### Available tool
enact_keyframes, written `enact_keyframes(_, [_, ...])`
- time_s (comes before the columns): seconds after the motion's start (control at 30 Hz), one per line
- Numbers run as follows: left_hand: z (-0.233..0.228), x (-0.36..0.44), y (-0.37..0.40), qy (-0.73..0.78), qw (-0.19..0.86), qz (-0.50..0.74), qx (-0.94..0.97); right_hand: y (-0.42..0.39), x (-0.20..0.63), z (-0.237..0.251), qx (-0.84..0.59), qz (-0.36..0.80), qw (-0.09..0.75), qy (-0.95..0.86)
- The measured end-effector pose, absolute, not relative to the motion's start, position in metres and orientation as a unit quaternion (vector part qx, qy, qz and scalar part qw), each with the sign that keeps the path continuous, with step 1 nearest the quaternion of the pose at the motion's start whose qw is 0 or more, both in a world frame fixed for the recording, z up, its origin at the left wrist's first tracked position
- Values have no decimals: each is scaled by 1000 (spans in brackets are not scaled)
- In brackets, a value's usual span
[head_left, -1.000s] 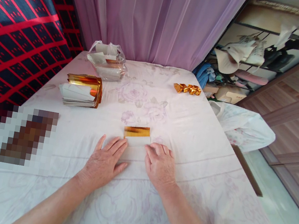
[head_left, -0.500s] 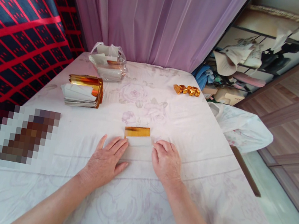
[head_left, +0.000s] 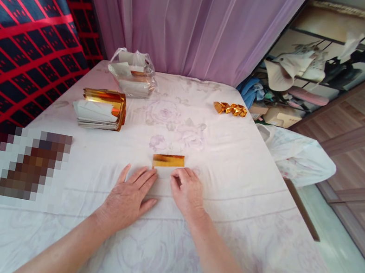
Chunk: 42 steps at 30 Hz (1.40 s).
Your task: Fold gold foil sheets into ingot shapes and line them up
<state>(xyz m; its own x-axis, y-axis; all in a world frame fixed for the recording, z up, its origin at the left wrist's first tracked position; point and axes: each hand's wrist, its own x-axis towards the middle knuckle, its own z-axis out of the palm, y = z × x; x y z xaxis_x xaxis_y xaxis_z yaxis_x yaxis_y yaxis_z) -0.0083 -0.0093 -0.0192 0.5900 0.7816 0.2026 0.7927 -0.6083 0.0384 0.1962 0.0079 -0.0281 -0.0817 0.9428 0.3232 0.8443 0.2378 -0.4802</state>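
A small folded sheet of gold foil paper (head_left: pixel 169 160) lies flat on the tablecloth in front of me, its gold strip at the far side and a pale strip nearer. My left hand (head_left: pixel 132 193) rests palm down, fingers stretched out and apart, with fingertips at the paper's left edge. Over the right part of the paper, my right hand (head_left: pixel 187 191) has its fingers curled together and the thumb close to the index finger. Its fingertips touch the paper's near side and cover some of it.
A stack of gold and white paper sheets (head_left: pixel 100 110) stands at left, before a clear plastic bag of papers (head_left: pixel 133 73). Folded gold pieces (head_left: pixel 229 109) sit at the far right. A white bag (head_left: pixel 302 155) hangs beside the table. A blurred patch (head_left: pixel 31 164) hides something at left.
My right hand has moved left, from the paper's right end to over its near strip, with the fingers more curled. My left hand has stayed in place.
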Motion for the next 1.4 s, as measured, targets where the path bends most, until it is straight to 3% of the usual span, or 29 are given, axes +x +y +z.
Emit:
enact_keyframes(0.37, [-19,-9,-9,-438,8,-116,-891,4,183,-27,-649,44,278,-707])
enact_keyframes(0.77, [-19,-9,-10,-444,8,-103,-890,7,189,-30,-641,103,302,-698])
enact_keyframes(1.4, [-15,-7,-11,-447,-1,-108,-888,9,193,-31,-630,99,293,-712])
